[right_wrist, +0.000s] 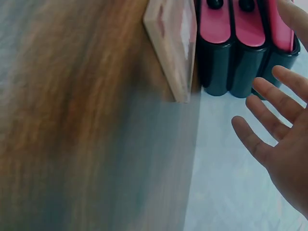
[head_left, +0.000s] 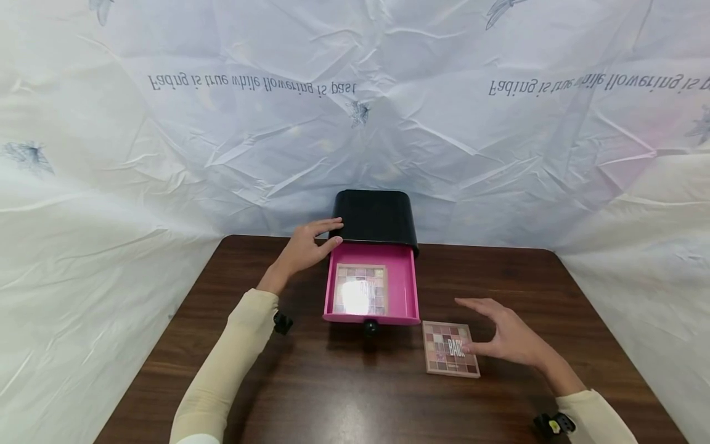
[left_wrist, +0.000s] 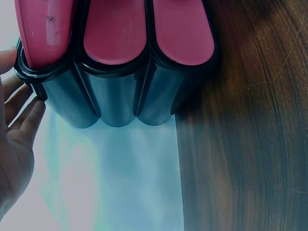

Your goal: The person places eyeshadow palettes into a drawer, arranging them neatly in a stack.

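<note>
A small black drawer unit (head_left: 375,216) stands at the table's far side with its pink top drawer (head_left: 402,283) pulled out. Inside that drawer, towards the left, lies a makeup palette (head_left: 360,290) with glare on its lid. My left hand (head_left: 305,250) touches the unit's upper left side, its fingers extended, as the left wrist view also shows. A second palette (head_left: 446,351), lettered "BACK", lies on the table right of the drawer's front. Over it hovers my right hand (head_left: 507,333), thumb and fingers spread, holding nothing; whether the thumb touches the lid I cannot tell.
Two lower pink drawers (left_wrist: 115,33) sit closed beneath the top one. A black knob (head_left: 370,327) sticks out from the open drawer's front. The dark wooden table (head_left: 355,394) meets a wrinkled white printed sheet (head_left: 277,135) behind and at both sides.
</note>
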{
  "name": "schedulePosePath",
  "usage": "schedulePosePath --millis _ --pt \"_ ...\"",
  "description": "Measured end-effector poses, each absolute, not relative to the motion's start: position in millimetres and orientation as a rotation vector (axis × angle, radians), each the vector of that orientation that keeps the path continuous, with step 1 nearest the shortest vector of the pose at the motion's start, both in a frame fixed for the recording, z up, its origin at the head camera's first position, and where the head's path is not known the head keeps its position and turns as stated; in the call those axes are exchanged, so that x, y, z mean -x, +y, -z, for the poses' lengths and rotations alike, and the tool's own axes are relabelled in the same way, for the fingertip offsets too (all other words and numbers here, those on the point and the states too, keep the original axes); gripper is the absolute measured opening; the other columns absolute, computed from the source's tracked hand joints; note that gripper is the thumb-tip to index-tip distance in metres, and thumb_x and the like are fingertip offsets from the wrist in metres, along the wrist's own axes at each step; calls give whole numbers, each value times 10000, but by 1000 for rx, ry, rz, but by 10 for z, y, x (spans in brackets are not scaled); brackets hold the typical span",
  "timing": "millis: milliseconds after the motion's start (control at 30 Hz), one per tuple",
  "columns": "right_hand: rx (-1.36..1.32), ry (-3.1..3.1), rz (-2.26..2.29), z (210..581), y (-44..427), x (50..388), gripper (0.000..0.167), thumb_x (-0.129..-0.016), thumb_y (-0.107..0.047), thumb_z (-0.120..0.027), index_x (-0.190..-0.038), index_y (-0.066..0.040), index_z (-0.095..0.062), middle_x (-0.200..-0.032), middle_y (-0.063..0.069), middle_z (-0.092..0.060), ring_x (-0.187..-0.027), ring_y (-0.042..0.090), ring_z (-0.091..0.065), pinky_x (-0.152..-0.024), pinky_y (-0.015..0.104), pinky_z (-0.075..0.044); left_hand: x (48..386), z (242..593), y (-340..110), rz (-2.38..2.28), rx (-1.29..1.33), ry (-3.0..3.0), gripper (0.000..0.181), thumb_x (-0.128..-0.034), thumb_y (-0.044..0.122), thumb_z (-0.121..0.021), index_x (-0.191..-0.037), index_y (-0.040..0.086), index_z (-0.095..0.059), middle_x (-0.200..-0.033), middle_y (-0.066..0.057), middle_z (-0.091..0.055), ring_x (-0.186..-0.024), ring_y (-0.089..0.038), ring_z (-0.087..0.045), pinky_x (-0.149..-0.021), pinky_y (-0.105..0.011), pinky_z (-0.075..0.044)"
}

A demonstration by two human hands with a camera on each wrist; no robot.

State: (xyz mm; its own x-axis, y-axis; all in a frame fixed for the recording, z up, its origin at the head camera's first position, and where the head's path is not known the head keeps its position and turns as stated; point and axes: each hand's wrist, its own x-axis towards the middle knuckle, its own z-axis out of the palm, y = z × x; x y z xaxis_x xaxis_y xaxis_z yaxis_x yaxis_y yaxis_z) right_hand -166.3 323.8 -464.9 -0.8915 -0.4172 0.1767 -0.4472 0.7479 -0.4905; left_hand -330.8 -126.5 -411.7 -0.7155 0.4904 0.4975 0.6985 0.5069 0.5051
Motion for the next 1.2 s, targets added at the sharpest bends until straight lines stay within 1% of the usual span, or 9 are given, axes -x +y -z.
schedulePosePath --millis 133,267,433,533,600,767,1000,1200 --pt "-712 -2925 -852 4692 3250 1633 887 -762 -492 -884 -1502 -159 -527 -1464 128 -553 -1314 432 -516 -933 702 -460 3313 4121 -1265 1016 1003 -2455 446 -1005 343 -668 -1388 114 -657 -1472 -57 -587 -1350 -282 -556 -1086 -497 -462" --pt "-726 -2976 -834 4731 3272 1605 947 -741 -556 -877 -1508 -136 -515 -1478 119 -546 -1334 428 -503 -963 686 -449 3315 4120 -1265 1017 1001 -2453 445 -1005 346 -668 -1384 115 -660 -1469 -59 -590 -1348 -283 -558 -1091 -498 -457" --pt "-732 -3016 -779 4787 3316 1580 1002 -733 -599 -863 -1513 -87 -497 -1471 153 -551 -1317 461 -512 -954 679 -456 3309 4112 -1257 1013 993 -2466 447 -1004 350 -668 -1387 120 -659 -1471 -53 -589 -1350 -276 -557 -1094 -494 -456" --pt "-723 -3046 -781 4818 3336 1565 1042 -720 -623 -862 -1527 -88 -477 -1475 169 -542 -1320 467 -505 -959 676 -454 3306 4107 -1252 1014 988 -2472 439 -1003 331 -674 -1386 118 -660 -1471 -53 -588 -1349 -274 -558 -1095 -491 -456" --pt "-713 -3077 -798 4839 3350 1548 1064 -711 -636 -861 -1543 -107 -459 -1487 176 -527 -1332 466 -492 -971 674 -448 3303 4105 -1246 1018 986 -2471 431 -1001 314 -679 -1382 114 -662 -1468 -57 -590 -1346 -277 -560 -1094 -491 -457" --pt "-723 -3132 -830 4883 3385 1510 1111 -701 -644 -862 -1572 -123 -411 -1501 200 -494 -1343 469 -468 -979 673 -440 3295 4104 -1237 1030 988 -2463 425 -997 310 -684 -1372 110 -670 -1458 -60 -599 -1341 -276 -566 -1094 -490 -458" --pt "-768 -3153 -867 4935 3403 1503 1156 -694 -624 -877 -1590 -103 -364 -1541 214 -434 -1377 500 -410 -971 689 -427 3296 4110 -1248 1028 998 -2462 445 -1005 344 -666 -1383 110 -661 -1468 -63 -590 -1348 -282 -558 -1095 -499 -454" --pt "-788 -3134 -810 4991 3389 1508 1192 -669 -670 -866 -1584 -85 -374 -1539 169 -459 -1350 417 -433 -955 655 -441 3297 4109 -1249 1023 1001 -2462 449 -1005 352 -666 -1383 108 -661 -1470 -64 -588 -1350 -282 -557 -1095 -496 -455"
